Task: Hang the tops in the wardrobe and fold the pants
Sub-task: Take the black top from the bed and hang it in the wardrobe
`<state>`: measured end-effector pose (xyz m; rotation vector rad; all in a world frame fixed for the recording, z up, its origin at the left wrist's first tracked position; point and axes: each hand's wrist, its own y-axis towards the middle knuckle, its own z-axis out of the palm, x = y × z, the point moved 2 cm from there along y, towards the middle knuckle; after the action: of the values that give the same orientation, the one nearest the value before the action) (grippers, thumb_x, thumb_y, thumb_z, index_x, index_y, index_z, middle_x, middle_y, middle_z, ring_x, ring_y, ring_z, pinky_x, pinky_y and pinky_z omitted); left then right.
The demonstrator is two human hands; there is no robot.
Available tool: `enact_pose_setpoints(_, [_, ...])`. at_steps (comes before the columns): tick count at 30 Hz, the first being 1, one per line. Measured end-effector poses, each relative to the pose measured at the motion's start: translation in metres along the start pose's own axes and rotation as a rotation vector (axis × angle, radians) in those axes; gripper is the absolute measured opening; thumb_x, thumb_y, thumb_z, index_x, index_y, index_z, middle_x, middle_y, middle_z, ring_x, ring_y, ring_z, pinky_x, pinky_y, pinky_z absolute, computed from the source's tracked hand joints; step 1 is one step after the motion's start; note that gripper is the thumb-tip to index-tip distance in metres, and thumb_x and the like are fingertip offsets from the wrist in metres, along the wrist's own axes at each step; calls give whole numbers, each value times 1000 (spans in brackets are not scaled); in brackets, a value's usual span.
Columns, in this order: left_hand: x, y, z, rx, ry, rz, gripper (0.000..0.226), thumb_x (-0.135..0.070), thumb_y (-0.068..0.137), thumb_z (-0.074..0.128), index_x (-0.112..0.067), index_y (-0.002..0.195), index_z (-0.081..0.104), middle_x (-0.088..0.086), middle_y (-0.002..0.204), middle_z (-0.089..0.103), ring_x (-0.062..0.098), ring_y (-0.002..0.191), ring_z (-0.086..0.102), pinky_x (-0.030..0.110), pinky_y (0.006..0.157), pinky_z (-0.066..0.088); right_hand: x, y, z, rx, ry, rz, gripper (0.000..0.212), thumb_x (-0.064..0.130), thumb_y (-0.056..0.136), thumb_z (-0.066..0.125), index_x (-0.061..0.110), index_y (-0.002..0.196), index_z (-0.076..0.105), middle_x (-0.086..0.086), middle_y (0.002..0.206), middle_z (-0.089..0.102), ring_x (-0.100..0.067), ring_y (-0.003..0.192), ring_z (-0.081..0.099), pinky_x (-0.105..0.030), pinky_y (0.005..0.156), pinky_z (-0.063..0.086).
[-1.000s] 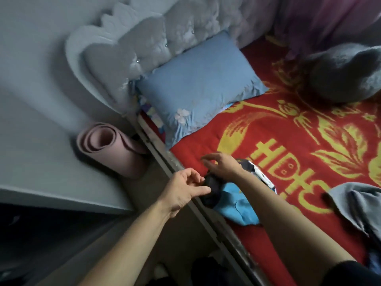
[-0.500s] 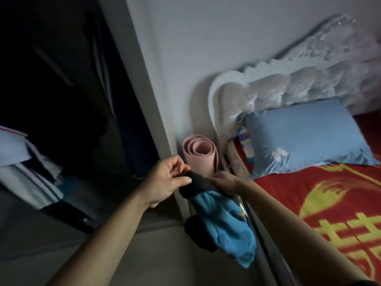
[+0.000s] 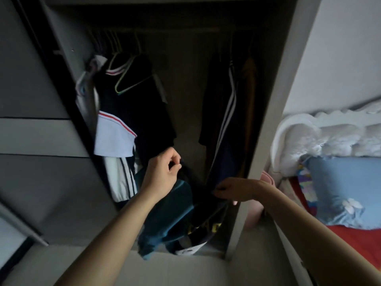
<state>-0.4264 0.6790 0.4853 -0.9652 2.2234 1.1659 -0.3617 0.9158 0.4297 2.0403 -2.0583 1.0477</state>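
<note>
Both hands pinch the dark collar edge of a blue fabric top point(image 3: 175, 215) in front of the open dark wardrobe point(image 3: 185, 83). The left hand point(image 3: 162, 172) holds it higher, the right hand point(image 3: 233, 189) lower, and the top hangs below the two grips.

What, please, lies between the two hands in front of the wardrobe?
In the head view, the dark collar edge of the blue top spans from the left hand to the right hand; both pinch it.

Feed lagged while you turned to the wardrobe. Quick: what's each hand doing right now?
Left hand: closed, pinching the top edge of the blue top.
Right hand: closed, pinching the same top's dark edge.
</note>
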Motion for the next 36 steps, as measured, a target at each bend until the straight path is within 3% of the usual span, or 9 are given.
enact_pose_setpoints(7, [18,52,-57,-304,85,162,29,-4,82,73,-26,97,63,-21,92,63,-9,90,60,1,79,41,57,47,-39,-381,433,-221,14,38,95,60,26,98,64,7,74,69,-23,57,69,-29,48,53])
enact_pose_setpoints(12, [37,104,-87,-384,-50,101,29,-11,82,67,-37,94,60,-19,93,67,7,93,67,23,85,51,98,95,-56,51,553,-359,41,51,90,62,37,128,54,-12,95,73,-25,66,66,-30,56,55])
enact_pose_setpoints(14, [43,122,-97,-368,-53,87,34,-10,81,66,-41,92,60,-19,91,67,7,91,67,21,84,50,118,118,-58,96,419,-443,17,36,94,64,32,111,65,-10,91,71,-23,69,64,-27,60,54])
enact_pose_setpoints(18, [65,158,-119,-330,-8,55,43,-3,78,68,-43,90,61,-18,87,67,5,91,67,18,86,51,141,171,-88,-444,111,-552,22,10,93,52,23,81,64,14,70,63,-6,67,59,-11,63,41])
enact_pose_setpoints(23, [108,182,-133,-333,-70,-50,42,10,78,69,-28,92,62,-6,86,68,9,87,68,23,82,54,133,232,-124,-660,699,-426,15,23,100,45,21,89,55,-3,96,70,-22,84,68,-47,75,58])
enact_pose_setpoints(25, [117,187,-128,-321,-90,-65,40,12,78,69,-25,92,63,-3,86,68,8,86,68,22,80,55,134,248,-127,-448,598,-482,8,29,97,56,23,102,56,-2,108,68,-17,96,65,-42,84,55])
enact_pose_setpoints(28, [126,196,-119,-319,-111,-38,40,12,79,69,-26,91,63,-3,85,69,7,88,69,16,75,54,136,263,-112,-154,270,-462,46,53,90,62,32,129,52,10,112,63,-7,104,60,-13,83,44])
enact_pose_setpoints(31, [137,211,-113,-323,-87,-4,42,10,79,68,-30,91,63,-4,89,69,8,90,68,18,81,52,137,276,-117,-412,146,-453,29,48,94,59,24,110,63,9,95,66,-9,89,62,-6,68,41])
enact_pose_setpoints(36, [170,230,-123,-318,249,89,28,3,82,70,-8,108,70,3,109,62,11,86,67,20,88,50,138,279,-136,-690,119,-468,24,37,95,60,17,89,48,-1,89,54,-18,84,53,-30,77,43])
